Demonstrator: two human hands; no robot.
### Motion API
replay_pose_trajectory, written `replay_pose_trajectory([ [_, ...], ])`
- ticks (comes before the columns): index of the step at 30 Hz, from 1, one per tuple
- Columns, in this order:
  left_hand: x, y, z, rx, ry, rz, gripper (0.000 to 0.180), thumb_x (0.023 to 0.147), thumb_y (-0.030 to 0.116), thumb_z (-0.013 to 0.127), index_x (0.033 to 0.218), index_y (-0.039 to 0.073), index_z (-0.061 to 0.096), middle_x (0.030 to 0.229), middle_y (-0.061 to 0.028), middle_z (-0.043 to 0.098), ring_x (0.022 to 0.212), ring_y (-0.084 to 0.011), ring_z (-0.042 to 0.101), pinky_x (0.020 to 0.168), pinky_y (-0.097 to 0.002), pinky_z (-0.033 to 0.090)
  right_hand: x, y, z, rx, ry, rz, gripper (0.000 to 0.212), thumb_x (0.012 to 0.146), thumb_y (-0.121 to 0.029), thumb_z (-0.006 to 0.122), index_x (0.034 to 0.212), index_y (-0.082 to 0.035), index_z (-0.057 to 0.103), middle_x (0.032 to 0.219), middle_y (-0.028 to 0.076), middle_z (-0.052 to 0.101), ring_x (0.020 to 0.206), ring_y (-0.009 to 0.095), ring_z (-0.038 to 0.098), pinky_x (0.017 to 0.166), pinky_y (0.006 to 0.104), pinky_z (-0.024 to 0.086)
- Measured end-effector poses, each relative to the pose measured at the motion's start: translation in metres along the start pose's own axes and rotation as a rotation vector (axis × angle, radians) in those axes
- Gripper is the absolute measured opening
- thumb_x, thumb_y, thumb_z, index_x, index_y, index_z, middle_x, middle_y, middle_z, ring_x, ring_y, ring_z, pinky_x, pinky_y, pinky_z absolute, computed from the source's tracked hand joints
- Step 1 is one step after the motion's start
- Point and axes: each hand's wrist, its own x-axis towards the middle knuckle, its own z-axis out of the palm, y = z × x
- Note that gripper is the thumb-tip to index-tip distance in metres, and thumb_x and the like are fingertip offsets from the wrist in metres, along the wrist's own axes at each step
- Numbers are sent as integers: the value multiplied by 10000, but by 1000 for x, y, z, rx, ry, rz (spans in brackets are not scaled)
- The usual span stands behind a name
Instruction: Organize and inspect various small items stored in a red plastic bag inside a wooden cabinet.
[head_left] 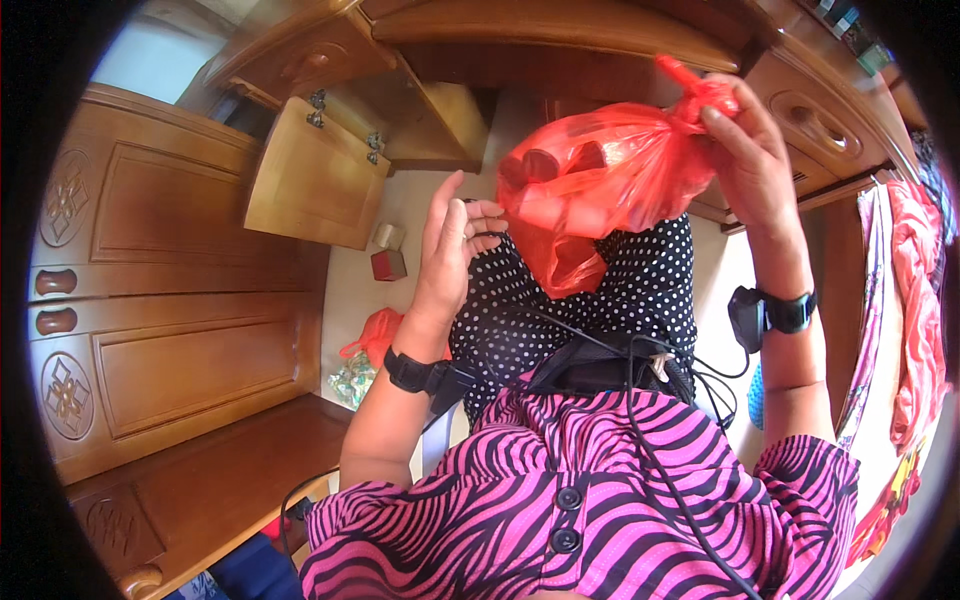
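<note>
Starting from the nearest side, a shirt [600, 490] with pink and black stripes fills the lower part, and a black pouch [580, 370] sits at its hem, before the dotted trousers [655, 280]. Above the knees, in the air, is the red plastic bag [640, 165]. The right hand [757, 150] is closed on its gathered neck, with thumb and fingers clamped together there, and a twisted end sticks up beyond them. The left hand [450, 240] is open, its fingers apart, very near to the left side of the bag; whether they touch it, I cannot tell. Through the thin film some roundish dark shapes and a pale, long one can be seen, but I cannot say what they are.

As I judge, the gathering of the neck is done and the bag is lifted. Whether a knot is made is hidden by the hand, and putting the bag down is not yet done.

Farther away, on the floor [350, 290], lie another red bag [378, 333] and, just beside it, a clear, greenish bundle [352, 380]. A small red box [388, 265] is also there, near the cabinet door [318, 175], which stands open
</note>
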Motion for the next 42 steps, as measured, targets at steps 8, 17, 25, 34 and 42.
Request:
replay_pose_trajectory([
  [8, 8, -9, 11, 39, -155, -90, 594, 998, 452, 314, 1407, 24, 267, 1112, -142, 574, 952, -202, 580, 809, -309, 465, 3, 10, -35, -48, 13, 43, 222, 923, -77, 547, 1136, -15, 526, 1005, 46, 608, 920, 113, 589, 821, 251, 481],
  [17, 53, -65, 27, 1148, -302, 273, 656, 813, 354, 672, 1325, 15, 438, 1223, -203, 551, 1071, -304, 570, 898, -375, 464, -7, -1, -62, -324, 193, -67, 221, 919, -88, 549, 1125, -10, 540, 977, 33, 614, 901, 95, 578, 813, 229, 460],
  [25, 79, -93, 22, 1668, -753, -180, 232, 842, 162, 538, 1025, 50, 627, 1044, -187, 637, 997, -360, 599, 829, -427, 474, -38, 9, -81, -167, 270, 55, 177, 919, -81, 550, 1085, -19, 549, 939, 28, 621, 842, 81, 587, 759, 212, 470],
  [34, 86, -57, 2, 759, -52, 86, 110, 881, 37, 531, 943, 16, 619, 788, -49, 614, 713, -107, 554, 678, -252, 467, -52, 46, -93, -437, 255, 223, 182, 916, -117, 546, 1058, -3, 548, 927, 33, 609, 873, 100, 566, 809, 232, 444],
  [42, 58, -20, 17, 389, -137, 49, 128, 918, 42, 506, 971, 27, 622, 894, 34, 576, 776, -39, 486, 741, -183, 405, -41, 60, -75, -694, 192, 43, 263, 883, -160, 575, 1102, -15, 558, 965, 80, 632, 905, 157, 592, 787, 283, 467],
])
